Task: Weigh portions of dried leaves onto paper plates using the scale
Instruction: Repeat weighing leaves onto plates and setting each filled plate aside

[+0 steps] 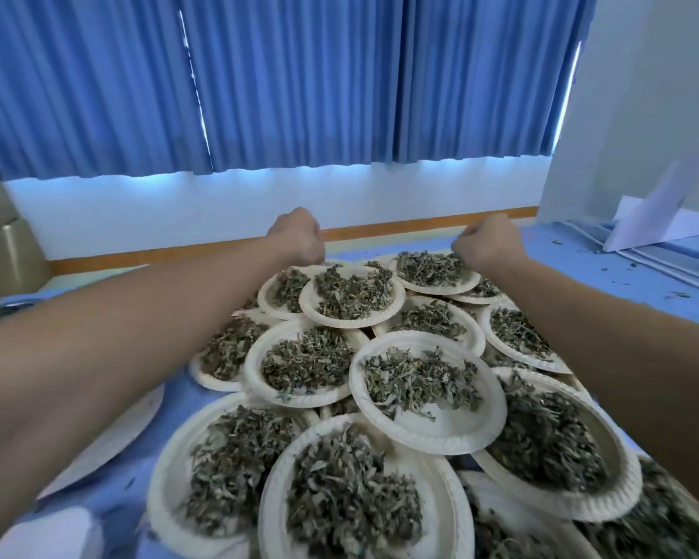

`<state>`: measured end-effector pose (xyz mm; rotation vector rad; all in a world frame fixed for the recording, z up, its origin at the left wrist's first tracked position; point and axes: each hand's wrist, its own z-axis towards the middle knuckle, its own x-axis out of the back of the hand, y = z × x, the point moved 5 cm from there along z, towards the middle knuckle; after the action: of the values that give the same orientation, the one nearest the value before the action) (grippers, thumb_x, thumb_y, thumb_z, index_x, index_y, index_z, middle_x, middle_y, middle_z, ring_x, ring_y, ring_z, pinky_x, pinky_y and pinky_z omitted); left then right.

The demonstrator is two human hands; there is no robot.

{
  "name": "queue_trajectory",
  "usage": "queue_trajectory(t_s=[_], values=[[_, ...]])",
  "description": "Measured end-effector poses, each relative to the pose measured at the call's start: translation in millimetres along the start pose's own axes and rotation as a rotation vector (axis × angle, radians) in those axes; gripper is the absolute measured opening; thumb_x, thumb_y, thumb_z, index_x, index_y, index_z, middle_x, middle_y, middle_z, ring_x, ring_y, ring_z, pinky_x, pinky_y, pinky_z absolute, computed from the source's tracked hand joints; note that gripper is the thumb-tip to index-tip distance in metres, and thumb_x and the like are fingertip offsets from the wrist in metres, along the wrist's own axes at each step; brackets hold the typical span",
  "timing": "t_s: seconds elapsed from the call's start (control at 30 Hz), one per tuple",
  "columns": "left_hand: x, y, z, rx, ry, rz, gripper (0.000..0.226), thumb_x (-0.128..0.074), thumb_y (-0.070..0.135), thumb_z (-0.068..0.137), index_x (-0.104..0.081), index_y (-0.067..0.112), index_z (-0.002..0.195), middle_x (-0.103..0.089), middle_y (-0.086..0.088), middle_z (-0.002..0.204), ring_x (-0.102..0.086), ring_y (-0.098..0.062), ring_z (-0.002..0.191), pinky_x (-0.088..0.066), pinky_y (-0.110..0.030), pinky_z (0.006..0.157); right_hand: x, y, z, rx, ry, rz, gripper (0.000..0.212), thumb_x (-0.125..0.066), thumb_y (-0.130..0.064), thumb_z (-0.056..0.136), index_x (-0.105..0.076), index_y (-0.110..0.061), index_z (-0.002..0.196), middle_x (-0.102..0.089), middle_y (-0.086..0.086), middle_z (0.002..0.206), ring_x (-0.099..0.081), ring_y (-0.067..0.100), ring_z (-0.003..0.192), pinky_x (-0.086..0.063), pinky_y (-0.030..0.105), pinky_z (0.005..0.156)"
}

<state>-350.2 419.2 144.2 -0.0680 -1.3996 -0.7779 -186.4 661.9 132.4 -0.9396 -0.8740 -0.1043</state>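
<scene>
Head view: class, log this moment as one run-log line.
paper plates: overlapping, heaped with dried leaves | left hand: fingers curled at far plates | right hand: likewise | grasp: hidden

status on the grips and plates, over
Both curled, contents hidden: left grip, right grip, at the far plates. Plates overlap, heaped with leaves. Nothing seen in the way.
</scene>
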Motion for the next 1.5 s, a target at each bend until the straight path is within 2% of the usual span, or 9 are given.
queue_trajectory(t_s=[0.1,0.3,0.5,0.6,0.7,0.8,1.1,1.3,1.5], values=[[33,-34,-44,-0.017,-0.004,0.054,0.006,-0.074,0.002,0.084,-0.077,0.006,0.085,-0.075,-0.011,0.094,-0.067,-0.023,0.087,-0.055,-0.035,0.078,-15,-46,-45,0.147,-0.109,0.026,0.019,-0.059,-0.005,0.086,-0.072,0.009,0.086,-0.068,0.028,0.078,-0.054,0.024,0.065,-0.046,0.031,0.059],[80,-109,-138,0.024,-0.002,0.073,0.007,-0.085,0.01,0.078,-0.078,0.008,0.079,-0.073,-0.006,0.081,-0.064,-0.017,0.078,-0.049,-0.03,0.072,-70,-161,-172,0.5,-0.297,0.043,0.016,-0.062,-0.01,0.092,-0.078,-0.007,0.091,-0.076,0.011,0.091,-0.07,0.027,0.091,-0.059,0.04,0.083],[121,-178,-214,-0.014,0.093,-0.005,0.007,-0.071,0.01,0.086,-0.077,0.013,0.084,-0.071,0.0,0.079,-0.064,-0.019,0.08,-0.051,-0.03,0.077,-119,-243,-295,0.876,-0.474,-0.012,0.019,-0.061,-0.012,0.092,-0.079,-0.015,0.097,-0.075,0.002,0.098,-0.065,0.02,0.089,-0.053,0.033,0.08],[130,-195,-242,-0.12,0.054,0.069,0.017,-0.062,0.016,0.095,-0.077,0.009,0.092,-0.071,0.0,0.091,-0.06,-0.018,0.085,-0.045,-0.03,0.074,-137,-253,-327,0.976,-0.498,-0.124,0.021,-0.058,-0.018,0.095,-0.079,-0.016,0.097,-0.068,0.003,0.096,-0.06,0.022,0.084,-0.053,0.039,0.081],[129,-212,-263,-0.18,-0.051,0.105,0.027,-0.055,0.016,0.098,-0.072,-0.001,0.084,-0.068,-0.009,0.08,-0.054,-0.021,0.073,-0.048,-0.042,0.076,-149,-255,-337,1.039,-0.514,-0.189,0.022,-0.057,-0.019,0.098,-0.079,-0.017,0.1,-0.058,0.008,0.101,-0.06,0.028,0.09,-0.05,0.045,0.084],[123,-228,-276,-0.216,-0.112,0.12,0.026,-0.054,0.023,0.101,-0.075,0.009,0.093,-0.074,-0.003,0.093,-0.064,-0.019,0.083,-0.052,-0.042,0.082,-150,-257,-337,1.092,-0.536,-0.163,0.021,-0.06,-0.023,0.101,-0.081,-0.02,0.103,-0.059,0.001,0.103,-0.061,0.023,0.091,-0.049,0.043,0.087],[115,-248,-285,-0.298,-0.069,0.056,0.023,-0.058,0.026,0.1,-0.078,0.016,0.1,-0.077,0.001,0.095,-0.068,-0.02,0.089,-0.053,-0.046,0.085,-149,-264,-345,1.41,-0.493,-0.302,0.022,-0.06,-0.02,0.103,-0.078,-0.016,0.115,-0.071,0.003,0.112,-0.067,0.026,0.095,-0.051,0.043,0.086],[116,-250,-285,-0.367,-0.061,0.055,0.029,-0.056,0.035,0.097,-0.077,0.015,0.101,-0.074,0.001,0.097,-0.065,-0.021,0.092,-0.051,-0.047,0.086,-145,-264,-346,1.435,-0.472,-0.261,0.022,-0.061,-0.023,0.102,-0.079,-0.015,0.113,-0.071,0.003,0.107,-0.068,0.025,0.09,-0.052,0.043,0.082],[119,-251,-283,-0.39,-0.062,0.029,0.019,-0.062,0.027,0.099,-0.079,0.023,0.106,-0.073,0.009,0.103,-0.065,-0.014,0.095,-0.05,-0.044,0.09,-144,-266,-348,1.492,-0.42,-0.379,0.032,-0.05,-0.031,0.106,-0.077,-0.016,0.112,-0.068,-0.001,0.108,-0.066,0.025,0.086,-0.052,0.045,0.075]])
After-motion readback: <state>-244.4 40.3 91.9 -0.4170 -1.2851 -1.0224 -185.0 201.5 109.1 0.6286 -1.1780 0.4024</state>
